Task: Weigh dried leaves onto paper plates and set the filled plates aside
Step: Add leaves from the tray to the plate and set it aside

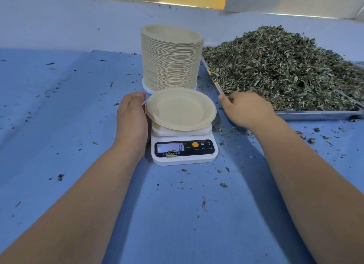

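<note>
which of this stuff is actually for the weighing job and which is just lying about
For the job: paper plate on the scale; stack of plates; dried leaves; metal tray holding them.

Lying about: leaf crumbs scattered over the blue cloth.

The surface (78, 110) is showing blue, flecked with dark crumbs (60, 177). The paper plate (180, 108) and finely striped stack (171, 62) are looking cream; the scale (185, 159) white with a black panel (205, 151) and orange button (195, 144); the dried leaves (285, 66) dull green.
</note>
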